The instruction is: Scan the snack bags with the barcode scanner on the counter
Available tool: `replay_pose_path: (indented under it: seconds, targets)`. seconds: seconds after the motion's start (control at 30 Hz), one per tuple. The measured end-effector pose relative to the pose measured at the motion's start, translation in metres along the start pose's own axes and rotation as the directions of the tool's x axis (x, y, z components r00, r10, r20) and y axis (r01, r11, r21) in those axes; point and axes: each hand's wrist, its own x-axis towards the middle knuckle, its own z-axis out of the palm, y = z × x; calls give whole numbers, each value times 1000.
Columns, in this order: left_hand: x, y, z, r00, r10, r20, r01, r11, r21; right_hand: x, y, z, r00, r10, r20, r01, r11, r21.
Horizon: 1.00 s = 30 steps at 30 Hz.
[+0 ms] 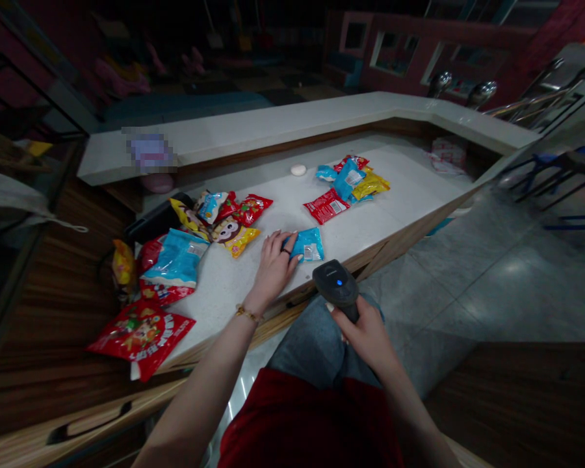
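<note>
My left hand lies on the left end of a small blue snack bag on the white counter. Its thumb and fingers grip the bag's edges, and a barcode label faces up. In my right hand is a dark handheld barcode scanner with a blue light on top, held over my lap near the counter's front edge. Left of my left hand lie a yellow snack bag, a larger blue bag and a big red bag, among several others.
Farther right on the counter sits a second pile with a red bag, a blue bag and a yellow bag. A white oval object lies behind. A raised ledge runs along the back.
</note>
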Motion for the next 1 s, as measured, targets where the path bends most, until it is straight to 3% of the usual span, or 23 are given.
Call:
replay_pose_path:
  seconds: [0.57,0.73,0.87,1.0]
  targets:
    - [-3,3,-4,999,-28,-38,26,998,-56,0,4,-1,1000,21,-12,-21,1000,19]
    - [-1,7,-8,996,-44,75,45,999,-9,1,9,-2,999,32,-2,-32,999,21]
    - [16,15,-6,990,-138,31,141,983,-116,2,13,-4,999,32,-19,-32,999,15]
    - [55,34,5,965,-243,-94,223,957,-184,2,13,-7,997,65,-36,-64,997,39]
